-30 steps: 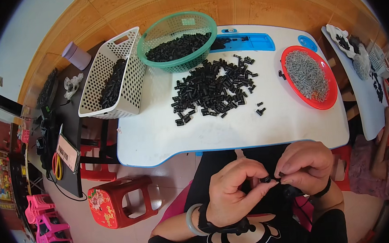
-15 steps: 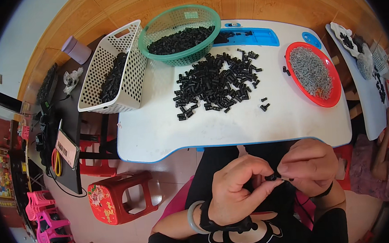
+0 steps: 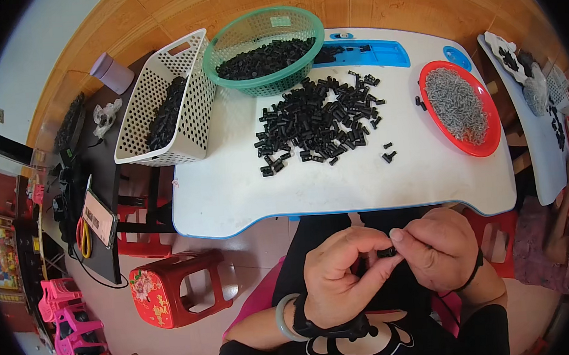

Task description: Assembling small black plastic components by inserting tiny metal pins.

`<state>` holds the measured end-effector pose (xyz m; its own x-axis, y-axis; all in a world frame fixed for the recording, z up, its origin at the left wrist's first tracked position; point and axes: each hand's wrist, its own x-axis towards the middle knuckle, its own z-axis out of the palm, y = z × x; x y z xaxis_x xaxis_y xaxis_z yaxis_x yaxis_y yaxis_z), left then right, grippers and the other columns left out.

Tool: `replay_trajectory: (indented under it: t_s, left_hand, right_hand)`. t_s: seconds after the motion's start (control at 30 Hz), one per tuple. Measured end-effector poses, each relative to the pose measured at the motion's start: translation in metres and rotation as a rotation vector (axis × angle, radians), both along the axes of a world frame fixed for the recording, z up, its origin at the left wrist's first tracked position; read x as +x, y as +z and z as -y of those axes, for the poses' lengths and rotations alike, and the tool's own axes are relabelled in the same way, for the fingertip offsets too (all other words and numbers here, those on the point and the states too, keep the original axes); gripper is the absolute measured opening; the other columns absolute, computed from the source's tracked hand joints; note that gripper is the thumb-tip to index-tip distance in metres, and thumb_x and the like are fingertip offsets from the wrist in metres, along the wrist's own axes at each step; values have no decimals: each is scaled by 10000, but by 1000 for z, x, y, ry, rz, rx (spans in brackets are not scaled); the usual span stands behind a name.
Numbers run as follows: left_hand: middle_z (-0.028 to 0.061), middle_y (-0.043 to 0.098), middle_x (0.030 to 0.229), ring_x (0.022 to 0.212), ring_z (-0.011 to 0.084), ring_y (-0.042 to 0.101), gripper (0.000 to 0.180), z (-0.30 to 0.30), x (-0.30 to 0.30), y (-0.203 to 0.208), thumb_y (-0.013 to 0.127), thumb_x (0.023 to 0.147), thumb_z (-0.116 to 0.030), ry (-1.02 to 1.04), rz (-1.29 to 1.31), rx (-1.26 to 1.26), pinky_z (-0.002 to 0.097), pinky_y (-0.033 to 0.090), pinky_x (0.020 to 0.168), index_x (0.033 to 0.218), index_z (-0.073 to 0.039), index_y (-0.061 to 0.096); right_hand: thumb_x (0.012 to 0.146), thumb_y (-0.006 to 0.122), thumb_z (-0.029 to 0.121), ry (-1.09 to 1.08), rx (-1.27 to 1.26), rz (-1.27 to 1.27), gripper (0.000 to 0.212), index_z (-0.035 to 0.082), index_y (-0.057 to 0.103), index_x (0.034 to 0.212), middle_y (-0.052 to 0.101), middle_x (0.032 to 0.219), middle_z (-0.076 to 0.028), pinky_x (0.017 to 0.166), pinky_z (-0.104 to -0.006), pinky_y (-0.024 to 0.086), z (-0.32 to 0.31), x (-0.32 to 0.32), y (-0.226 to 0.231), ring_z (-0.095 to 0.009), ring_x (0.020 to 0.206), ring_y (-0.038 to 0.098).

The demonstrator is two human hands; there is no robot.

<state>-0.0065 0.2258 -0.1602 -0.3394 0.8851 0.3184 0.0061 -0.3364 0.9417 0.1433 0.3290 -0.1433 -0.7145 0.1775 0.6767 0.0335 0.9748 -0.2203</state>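
Note:
Above my lap, just off the table's near edge, my two hands meet. A small black plastic cylinder (image 3: 387, 253) is pinched between the thumb and fingers of my left hand (image 3: 338, 279). My right hand (image 3: 440, 249) is closed, with its thumb and finger pressed together at the right end of that piece. Whatever lies between those right fingertips is hidden. On the white table (image 3: 233, 194) beyond, a heap of similar black pieces (image 3: 314, 122) is spread out. A red plate (image 3: 495, 136) full of small grey screw-like parts (image 3: 456, 106) stands at the right.
Behind the heap, a green basket (image 3: 318, 40) holds many black pieces; a white perforated basket (image 3: 192, 131) stands left of it. A blue tray (image 3: 396, 54) lies along the far edge. Left of me is a red stool (image 3: 154, 299). Another person's arm (image 3: 559, 231) shows far right.
My right hand has shifted slightly left and up, its fingertips now against the black cylinder. The small thin piece earlier seen at its fingertips is out of sight.

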Motion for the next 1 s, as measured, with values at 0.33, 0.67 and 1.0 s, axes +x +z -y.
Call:
replay_trajectory:
  t_s: [0.33,0.67,1.0]
  left_hand:
    - [125,665,926,773,112,605,218,10,-6,-6,710,763,76,-59,51,-104,219,461,650,963,42,630]
    - [107,663,872,721,97,603,235,8,-13,-2,757,743,39,-141,-22,-113,206,460,602,944,38,635]
    - [53,637,745,576,98,557,201,2,-6,0,796,717,-38,-56,-22,-80,217,437,513,858,-21,654]
  right_hand:
    - [769,646,-32,72,-543,-12,265,5,643,1032,616,827,-103,631,-277,504,5,-3,13,-233,698,622]
    - [767,648,11,194,-673,-29,173,21,676,937,639,943,-127,663,-295,517,-5,5,15,-230,737,638]
    - [772,637,4,197,-644,-36,196,37,685,960,637,961,-117,637,-290,499,-2,2,12,-210,726,621]
